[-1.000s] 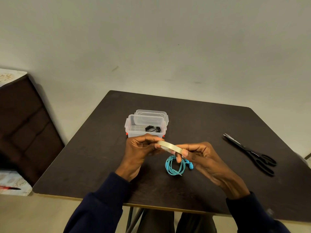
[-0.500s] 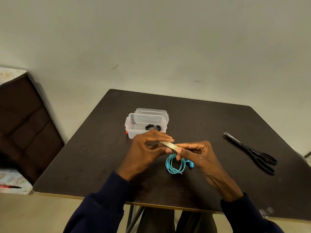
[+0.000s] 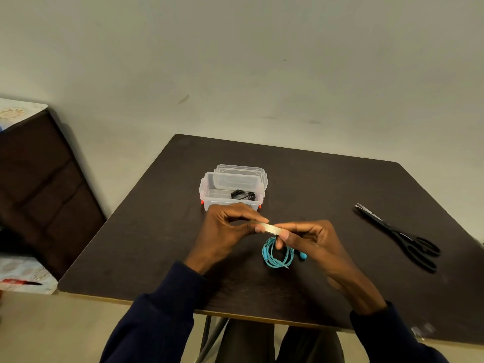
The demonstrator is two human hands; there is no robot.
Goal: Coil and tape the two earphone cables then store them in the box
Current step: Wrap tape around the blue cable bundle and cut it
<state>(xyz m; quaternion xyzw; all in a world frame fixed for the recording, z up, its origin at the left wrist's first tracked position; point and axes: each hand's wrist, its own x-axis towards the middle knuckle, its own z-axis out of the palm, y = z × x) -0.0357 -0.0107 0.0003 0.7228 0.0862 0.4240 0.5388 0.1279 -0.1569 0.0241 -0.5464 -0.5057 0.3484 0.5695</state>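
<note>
One cable is done: the black coil (image 3: 243,195) lies inside the open box (image 3: 207,191) at the far middle of the bench (image 3: 157,244), with the lid (image 3: 241,169) just behind it. The step in hand is taping the second. The blue coil (image 3: 277,255) lies wound on the bench near the front, right under the hands, one earbud sticking out to its right. No tape shows on it, as far as can be seen.

Both hands hold the tape (image 3: 271,227) between them, raised just above the blue coil. The left hand (image 3: 225,231) pinches its left end with thumb and forefinger, the other fingers curled. The right hand (image 3: 314,242) pinches the right end the same way. The tape shows only as a pale band edge-on, so I cannot tell whether a strip has been peeled off.

The next move, I judge, calls for finding the free end, drawing out a short length and cutting it. The scissors (image 3: 400,234) lie well apart to the right, so one hand must let go to fetch them, or the strip must be torn by hand. Then the strip goes round the bundle while the loops are kept from springing apart, and the coil joins the black one in the box
</note>
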